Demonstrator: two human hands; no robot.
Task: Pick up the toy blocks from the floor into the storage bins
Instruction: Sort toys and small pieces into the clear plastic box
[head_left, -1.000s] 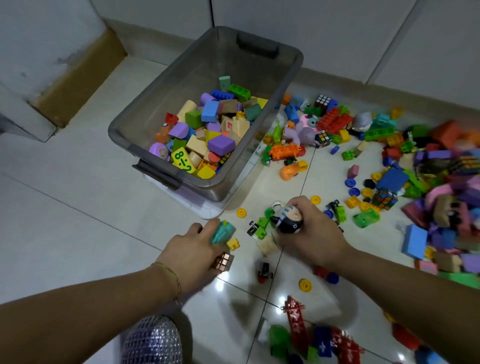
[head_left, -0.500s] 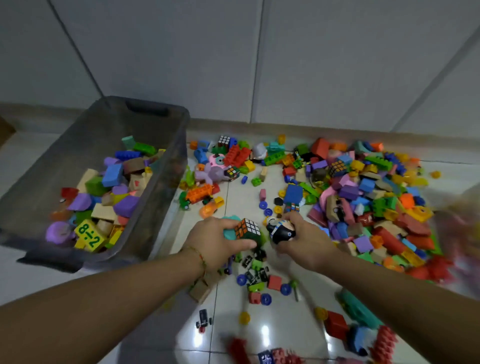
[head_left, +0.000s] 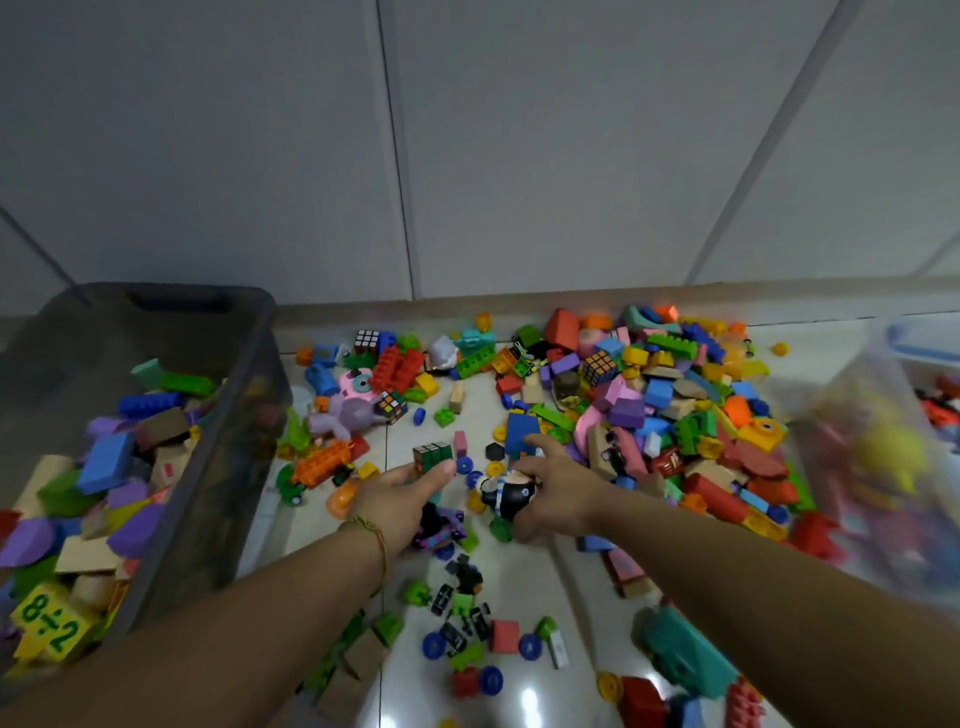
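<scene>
Left hand (head_left: 400, 501) is low over the floor, thumb and fingers pinching a small dark puzzle cube with green faces (head_left: 434, 456). The right hand (head_left: 553, 491) is just beside it, curled round a little black-and-white striped toy figure (head_left: 506, 493), forefinger poking out straight. Under both lie glossy white floor tiles (head_left: 519, 577) catching lamp glare, and they run up to a pale panelled wall (head_left: 519, 156). The toy blocks (head_left: 675, 410), foam and studded plastic in every colour, sprawl in a heap right of the hands, with strays near the wrists. The grey translucent plastic storage bin (head_left: 218, 467) on the left is well filled and cut off by the frame edge. Far right, a clear plastic bin (head_left: 841, 405) is smeared by blur, its contents unreadable.
</scene>
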